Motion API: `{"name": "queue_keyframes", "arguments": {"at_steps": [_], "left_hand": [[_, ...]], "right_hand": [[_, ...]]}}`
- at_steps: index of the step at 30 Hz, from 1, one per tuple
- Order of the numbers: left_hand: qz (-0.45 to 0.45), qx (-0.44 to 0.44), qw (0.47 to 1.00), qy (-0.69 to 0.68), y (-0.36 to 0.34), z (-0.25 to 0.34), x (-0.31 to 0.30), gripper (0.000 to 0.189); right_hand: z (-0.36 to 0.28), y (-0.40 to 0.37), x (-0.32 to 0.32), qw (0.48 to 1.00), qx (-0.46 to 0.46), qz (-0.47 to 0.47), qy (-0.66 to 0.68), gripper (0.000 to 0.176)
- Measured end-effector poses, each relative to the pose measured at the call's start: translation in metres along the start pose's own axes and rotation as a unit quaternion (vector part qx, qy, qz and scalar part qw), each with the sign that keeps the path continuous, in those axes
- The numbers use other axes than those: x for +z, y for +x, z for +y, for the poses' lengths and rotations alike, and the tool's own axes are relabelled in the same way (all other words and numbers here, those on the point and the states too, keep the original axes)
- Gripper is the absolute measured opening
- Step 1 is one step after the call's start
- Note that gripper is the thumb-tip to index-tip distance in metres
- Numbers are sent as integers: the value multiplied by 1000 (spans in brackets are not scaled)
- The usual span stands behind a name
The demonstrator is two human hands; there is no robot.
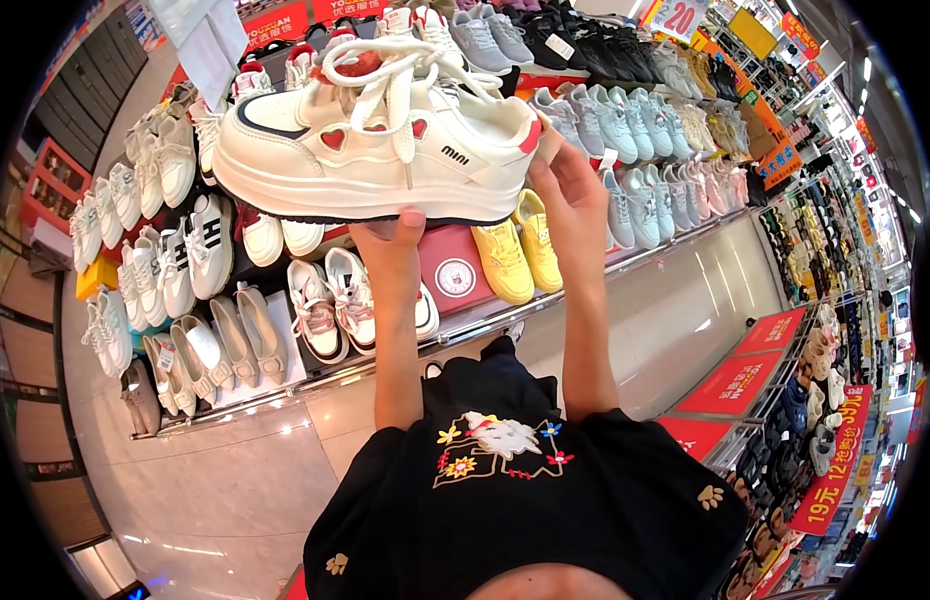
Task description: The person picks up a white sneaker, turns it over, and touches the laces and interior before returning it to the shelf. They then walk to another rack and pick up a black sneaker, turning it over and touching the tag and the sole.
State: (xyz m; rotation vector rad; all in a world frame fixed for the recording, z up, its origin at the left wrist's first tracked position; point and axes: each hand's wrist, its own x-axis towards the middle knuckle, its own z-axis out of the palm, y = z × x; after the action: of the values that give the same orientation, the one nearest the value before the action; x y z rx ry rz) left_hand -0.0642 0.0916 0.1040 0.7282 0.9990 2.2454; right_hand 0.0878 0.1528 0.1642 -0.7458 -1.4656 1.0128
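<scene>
while white shoe (375, 160) is up at 11 o'clock, left hand (393, 243) pinching sole (325, 195) from 6 o'clock, right hand (570, 188) pinching heel (531, 138) at 3 o'clock. looks like inspection step imo; any turn next wants both grips firm.

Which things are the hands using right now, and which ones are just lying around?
In use:
- white sneaker with red hearts, held up
- left hand, under it
- right hand, at its heel

Just lying about:
- yellow shoes
- beige flats
- dark-red box
</scene>
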Motion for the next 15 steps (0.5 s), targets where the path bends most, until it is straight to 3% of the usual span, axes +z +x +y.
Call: {"name": "queue_keyframes", "arguments": {"at_steps": [6,8,13,15], "left_hand": [[1,6,1000,14,-4,9,11,95],[-22,2,998,-63,-4,7,11,83],[-22,23,997,-66,-4,9,15,80],[-17,-19,999,-31,-4,8,12,85]], "right_hand": [[3,0,-2,998,36,-42,26,50],[3,-1,0,998,43,-46,23,52],[7,-3,0,993,93,-39,52,34],[8,-3,0,993,96,-48,48,31]]}}
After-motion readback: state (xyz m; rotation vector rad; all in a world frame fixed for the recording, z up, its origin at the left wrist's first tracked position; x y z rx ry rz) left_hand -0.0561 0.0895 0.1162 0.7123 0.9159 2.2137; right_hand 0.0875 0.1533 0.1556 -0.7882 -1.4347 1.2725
